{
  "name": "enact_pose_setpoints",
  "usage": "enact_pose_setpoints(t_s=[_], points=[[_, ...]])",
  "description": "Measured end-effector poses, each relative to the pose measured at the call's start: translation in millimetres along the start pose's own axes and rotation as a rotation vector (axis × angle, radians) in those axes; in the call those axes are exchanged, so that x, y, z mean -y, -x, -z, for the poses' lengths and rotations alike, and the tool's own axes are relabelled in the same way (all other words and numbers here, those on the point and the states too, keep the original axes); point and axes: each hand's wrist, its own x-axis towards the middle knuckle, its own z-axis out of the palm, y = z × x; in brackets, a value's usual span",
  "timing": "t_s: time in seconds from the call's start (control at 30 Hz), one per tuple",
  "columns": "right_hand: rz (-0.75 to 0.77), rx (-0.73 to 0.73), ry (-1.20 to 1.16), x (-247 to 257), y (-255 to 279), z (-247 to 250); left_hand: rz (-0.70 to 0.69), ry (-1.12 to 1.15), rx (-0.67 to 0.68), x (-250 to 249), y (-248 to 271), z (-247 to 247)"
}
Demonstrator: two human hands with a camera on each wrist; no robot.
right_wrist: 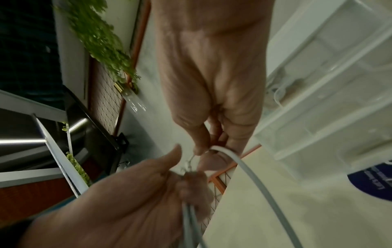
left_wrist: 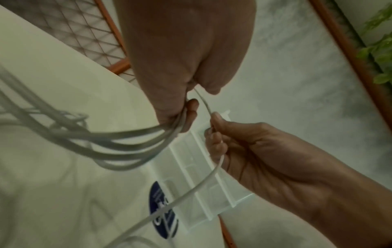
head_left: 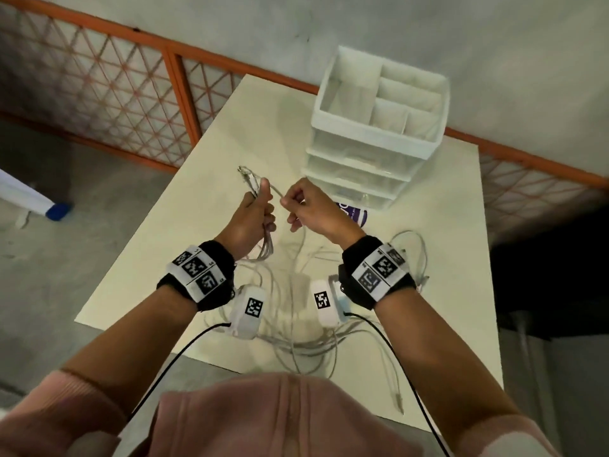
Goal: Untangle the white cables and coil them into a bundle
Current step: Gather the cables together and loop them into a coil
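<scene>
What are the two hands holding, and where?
Left hand grips several white cables just below their plug ends. Right hand pinches one cable partway along.

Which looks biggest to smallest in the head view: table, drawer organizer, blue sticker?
1. Table
2. Drawer organizer
3. Blue sticker, partly hidden by the right hand

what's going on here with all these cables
A person is sorting white cables over a table. The left hand grips a bunch of cables with their connector ends sticking up, while the right hand pinches a single cable running to that bunch. More loose cable lies tangled on the table, beside a white drawer organizer.
</scene>
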Motion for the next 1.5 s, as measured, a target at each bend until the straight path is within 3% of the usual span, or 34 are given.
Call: enact_pose_setpoints(t_s=[0.13,0.2,0.3,0.43,0.53,0.63,0.77,0.83,0.93,1.03,1.17,1.27,1.37,1.5], points=[[0.025,0.003,-0.051,-3.6,21.8,11.4,-0.122,-0.068,0.016,-10.3,-13.5,-20.0],[0.028,0.029,-0.064,-10.1,30.5,21.5,-0.101,-0.001,0.023,-18.9,-15.5,-25.1],[0.04,0.021,-0.089,-20.5,39.5,35.7,-0.085,0.141,0.155,-32.6,-10.2,-31.6],[0.093,-0.035,-0.135,-13.8,39.6,37.4,-0.194,-0.003,0.155,-30.3,0.3,-50.1],[0.092,-0.057,-0.152,-7.0,39.2,35.6,-0.238,0.028,0.158,-26.6,5.4,-61.2],[0.057,0.03,-0.102,-7.7,42.8,40.7,-0.335,0.123,0.071,-27.8,0.6,-61.6],[-0.04,0.214,0.212,-33.5,58.4,67.7,-0.404,0.177,-0.11,-52.2,-18.0,-34.4],[-0.064,0.185,0.216,-54.4,68.9,93.0,-0.442,0.158,-0.194,-65.0,-24.3,-12.6],[-0.092,0.018,0.161,-70.0,81.7,131.7,-0.507,0.048,-0.232,-67.4,-21.9,10.3],[-0.058,-0.071,0.159,-51.4,85.2,149.4,-0.532,-0.214,-0.124,-62.1,-8.6,3.1],[0.085,-0.002,0.322,1.0,75.3,129.9,-0.406,-0.399,0.214,-54.0,15.2,-42.4],[0.131,0.044,0.253,26.5,71.9,114.4,-0.415,-0.488,0.379,-49.2,29.4,-66.0],[0.103,0.043,0.172,23.1,78.2,124.0,-0.504,-0.532,0.278,-48.0,18.4,-54.7],[-0.035,-0.076,0.323,-20.4,94.9,160.6,-0.51,-0.4,-0.089,-44.2,-16.5,-9.7]])
